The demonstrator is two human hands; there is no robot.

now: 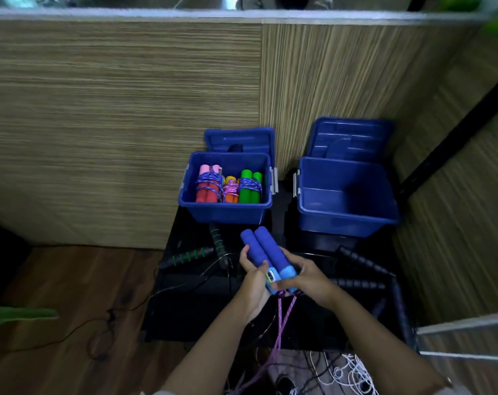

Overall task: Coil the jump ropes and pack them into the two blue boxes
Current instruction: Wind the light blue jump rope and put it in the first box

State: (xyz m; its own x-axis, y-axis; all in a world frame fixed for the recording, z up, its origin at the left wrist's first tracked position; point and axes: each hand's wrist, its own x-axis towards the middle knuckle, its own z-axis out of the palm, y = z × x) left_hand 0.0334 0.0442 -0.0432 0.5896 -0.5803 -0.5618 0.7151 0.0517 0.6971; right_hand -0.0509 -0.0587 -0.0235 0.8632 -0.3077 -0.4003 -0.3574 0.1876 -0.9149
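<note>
Two blue foam handles [260, 249] of a jump rope are held side by side near the centre of the view, their upper ends pointing toward 11 o'clock. A small counter window [271, 276] is seen on the light-blue lower section of one handle. The pair is gripped from both sides: the fingers of the left hand [252, 276] are curled round the handles from the 9 o'clock side, and the fingers of the right hand [306, 276] are wrapped round their lower ends from the 3 o'clock side. A purple rope [282, 323] is seen hanging from the handle ends toward 6 o'clock, uncoiled.

Just beyond the handles, at 12 o'clock, the left blue box [225, 210] is set on a black bench [190, 303]. Three coiled ropes are packed in it: red-and-pink handles [206, 185], orange handles [231, 192] and green handles [250, 186], each bound with its own cord. Its lid [239, 139] is propped upright behind it. At 2 o'clock the right blue box [347, 215] is placed, with nothing visible inside and its lid [350, 138] leaned behind.

Black handles with green rings [190, 255] lie at 9 o'clock on the bench, and plain black handles [361, 262] at 3 o'clock. White cord [353, 369] is tangled on the floor at 5 o'clock.
</note>
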